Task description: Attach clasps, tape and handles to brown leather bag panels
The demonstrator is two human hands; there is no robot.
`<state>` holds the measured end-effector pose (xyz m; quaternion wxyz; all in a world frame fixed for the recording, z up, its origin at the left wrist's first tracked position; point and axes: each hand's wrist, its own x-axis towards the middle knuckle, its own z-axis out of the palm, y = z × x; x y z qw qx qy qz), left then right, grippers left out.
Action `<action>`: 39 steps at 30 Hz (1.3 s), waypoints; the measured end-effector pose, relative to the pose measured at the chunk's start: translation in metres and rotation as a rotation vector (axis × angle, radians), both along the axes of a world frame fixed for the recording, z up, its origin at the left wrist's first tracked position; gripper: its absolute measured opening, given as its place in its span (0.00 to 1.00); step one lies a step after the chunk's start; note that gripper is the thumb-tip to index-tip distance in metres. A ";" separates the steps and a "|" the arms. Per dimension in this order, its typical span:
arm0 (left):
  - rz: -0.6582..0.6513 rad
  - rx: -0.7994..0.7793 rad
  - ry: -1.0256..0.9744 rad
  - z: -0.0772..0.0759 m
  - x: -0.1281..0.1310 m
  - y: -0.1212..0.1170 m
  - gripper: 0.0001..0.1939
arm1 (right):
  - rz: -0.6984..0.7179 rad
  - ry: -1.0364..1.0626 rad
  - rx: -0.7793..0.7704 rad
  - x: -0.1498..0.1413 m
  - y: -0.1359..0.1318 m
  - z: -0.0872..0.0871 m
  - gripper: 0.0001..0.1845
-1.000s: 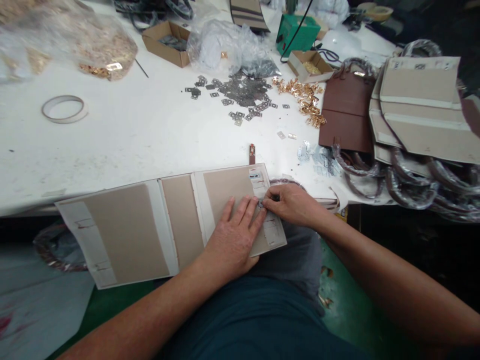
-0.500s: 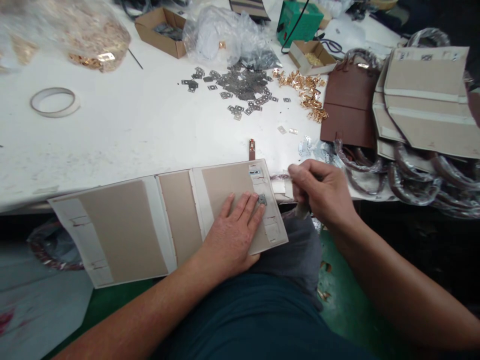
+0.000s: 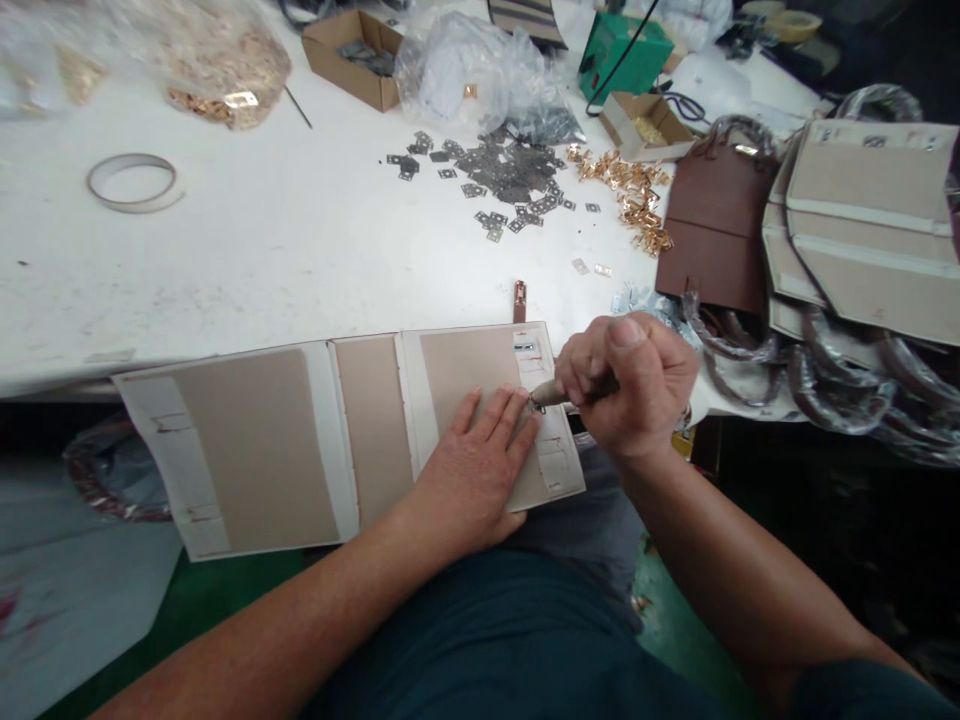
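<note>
A beige-backed bag panel (image 3: 259,450) with white strips lies across the table's front edge. My left hand (image 3: 476,470) rests flat on its right section, fingers stretched out. Wrapped in a fist, my right hand (image 3: 637,385) grips a tapered grey hand tool (image 3: 551,394), whose exact kind I cannot make out. The tool's tip meets a small metal plate (image 3: 535,405) on the panel's right-hand white strip, just beyond my left fingertips. Above the plate sits a silvery fitting (image 3: 524,347) in a slot. A brown strap tab with gold hardware (image 3: 519,302) sticks out past the panel's far edge.
Dark metal plates (image 3: 510,168) and gold clasps (image 3: 637,200) lie heaped on the white table (image 3: 300,250). To the right are stacked bag panels (image 3: 870,240) with wrapped handles. A tape roll (image 3: 133,183), cardboard box (image 3: 352,60) and green device (image 3: 626,52) stand farther off.
My right hand drew back from the small plate, with the tool appearing in it, then brought the tool's tip back onto the plate. My left hand has stayed on the panel.
</note>
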<state>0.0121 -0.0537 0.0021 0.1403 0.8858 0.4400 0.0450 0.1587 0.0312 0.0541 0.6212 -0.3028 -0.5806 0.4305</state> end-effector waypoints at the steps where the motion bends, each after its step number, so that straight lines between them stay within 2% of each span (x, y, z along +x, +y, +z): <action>1: -0.004 -0.002 0.000 0.000 0.000 0.000 0.55 | -0.006 -0.012 0.020 0.001 -0.002 0.001 0.25; 6: -0.002 -0.005 0.007 0.003 0.000 0.000 0.55 | -0.018 -0.131 0.094 0.002 -0.008 0.008 0.26; 11: -0.007 -0.010 0.003 0.003 0.000 0.001 0.55 | -0.029 -0.086 0.149 0.004 -0.007 0.018 0.25; 18: 0.011 0.018 0.024 0.001 0.002 -0.001 0.54 | -0.079 -0.151 -0.006 0.010 -0.006 0.003 0.26; 22: 0.013 0.022 0.012 0.000 0.003 -0.002 0.52 | -0.117 -0.070 0.034 0.011 -0.008 0.003 0.25; 27: 0.021 0.006 0.008 0.001 0.003 -0.002 0.51 | -0.056 -0.064 -0.036 0.012 -0.005 0.002 0.25; 30: 0.018 0.003 0.010 0.001 0.003 -0.001 0.53 | -0.060 0.007 -0.005 0.014 -0.004 0.002 0.25; 36: -0.004 -0.016 0.036 0.008 0.004 0.001 0.52 | -0.026 -0.022 -0.044 0.015 -0.002 -0.009 0.25; 39: -0.002 -0.015 0.039 0.009 0.005 0.002 0.52 | -0.081 0.048 -0.042 0.019 0.007 0.000 0.24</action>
